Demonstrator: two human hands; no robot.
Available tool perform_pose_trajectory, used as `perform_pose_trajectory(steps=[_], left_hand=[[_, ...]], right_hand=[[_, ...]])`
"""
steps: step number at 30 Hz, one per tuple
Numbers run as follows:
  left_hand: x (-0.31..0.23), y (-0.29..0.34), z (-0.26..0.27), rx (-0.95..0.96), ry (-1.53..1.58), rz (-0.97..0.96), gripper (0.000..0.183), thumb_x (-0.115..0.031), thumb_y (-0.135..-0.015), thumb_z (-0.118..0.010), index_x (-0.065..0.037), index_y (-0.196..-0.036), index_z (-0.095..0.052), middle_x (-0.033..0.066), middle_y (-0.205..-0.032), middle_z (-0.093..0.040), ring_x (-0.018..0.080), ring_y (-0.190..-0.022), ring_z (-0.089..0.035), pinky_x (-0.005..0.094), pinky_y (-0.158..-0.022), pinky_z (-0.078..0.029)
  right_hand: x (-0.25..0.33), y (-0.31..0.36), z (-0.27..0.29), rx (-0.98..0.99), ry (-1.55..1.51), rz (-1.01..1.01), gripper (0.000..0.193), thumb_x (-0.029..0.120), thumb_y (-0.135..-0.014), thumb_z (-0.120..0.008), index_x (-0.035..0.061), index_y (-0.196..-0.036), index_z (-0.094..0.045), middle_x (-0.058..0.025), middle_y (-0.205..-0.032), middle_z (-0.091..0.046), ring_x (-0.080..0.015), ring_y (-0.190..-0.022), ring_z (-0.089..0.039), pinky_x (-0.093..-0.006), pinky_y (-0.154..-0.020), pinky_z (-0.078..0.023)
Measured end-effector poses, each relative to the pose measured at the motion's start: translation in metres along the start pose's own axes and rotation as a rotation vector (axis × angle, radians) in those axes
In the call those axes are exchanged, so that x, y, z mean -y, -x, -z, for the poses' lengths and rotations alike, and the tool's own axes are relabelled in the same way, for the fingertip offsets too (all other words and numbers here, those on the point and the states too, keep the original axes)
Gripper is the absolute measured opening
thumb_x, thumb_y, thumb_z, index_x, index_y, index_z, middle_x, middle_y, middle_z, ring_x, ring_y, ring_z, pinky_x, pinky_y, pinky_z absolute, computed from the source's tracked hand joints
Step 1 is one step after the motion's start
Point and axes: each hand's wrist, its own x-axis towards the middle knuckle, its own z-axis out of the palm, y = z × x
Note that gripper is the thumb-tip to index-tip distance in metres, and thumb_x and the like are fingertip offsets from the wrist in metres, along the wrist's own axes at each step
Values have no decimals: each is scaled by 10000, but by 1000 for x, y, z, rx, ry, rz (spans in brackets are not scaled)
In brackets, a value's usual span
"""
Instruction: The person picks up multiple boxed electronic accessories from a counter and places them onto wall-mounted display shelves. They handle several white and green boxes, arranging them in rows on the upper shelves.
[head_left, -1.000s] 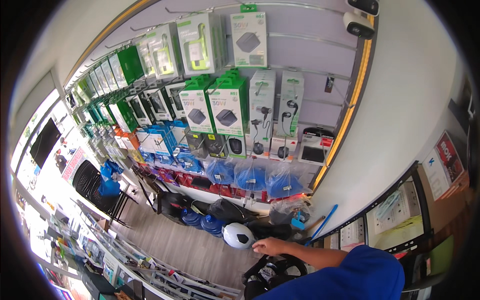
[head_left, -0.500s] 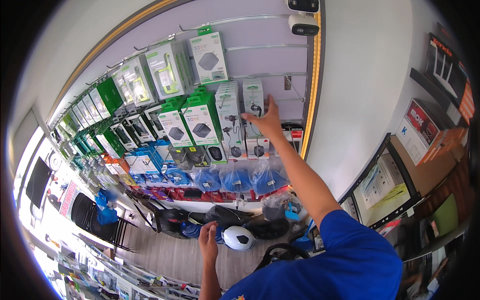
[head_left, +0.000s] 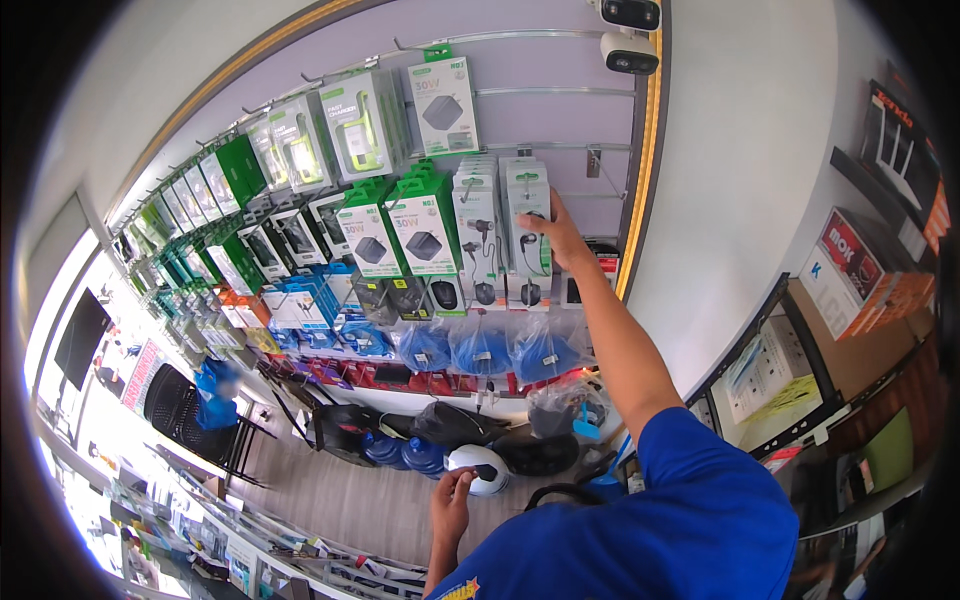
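Faces a big wall rack (head_left: 560, 110) full of boxes (head_left: 422, 225). Touches an earphone pack (head_left: 526, 248) hanging there with the right hand (head_left: 567, 245), thumb on front; can't tell if pinching. Holds the left hand (head_left: 450, 508) low, curled; can't tell if pressed together.

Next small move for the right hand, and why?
Probably tighten the right hand's grip on the sides of the front earphone pack: the thumb reaches across its face, the index finger lies by its right edge, and the pack hangs in its row.
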Motion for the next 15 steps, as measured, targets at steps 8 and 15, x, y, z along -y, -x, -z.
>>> perform_pose_trajectory(steps=[8,15], left_hand=[[-11,-4,-8,16,24,-41,290,-239,-1071,-623,-7,-1221,-711,88,-1087,-754,152,-1041,-676,305,-965,-494],[-111,-55,-18,78,-3,-257,324,-229,-1069,-600,22,-1258,-679,94,-1122,-739,168,-1094,-671,307,-997,-477]], right_hand=[[39,59,-19,45,176,53,884,281,-772,-882,70,-1516,-455,-85,-1307,-634,-207,-1226,-577,-376,-1085,-438],[82,81,-29,53,186,-30,800,322,-819,-873,-11,-1447,-505,-137,-1274,-661,-236,-1202,-628,-367,-1063,-479]])
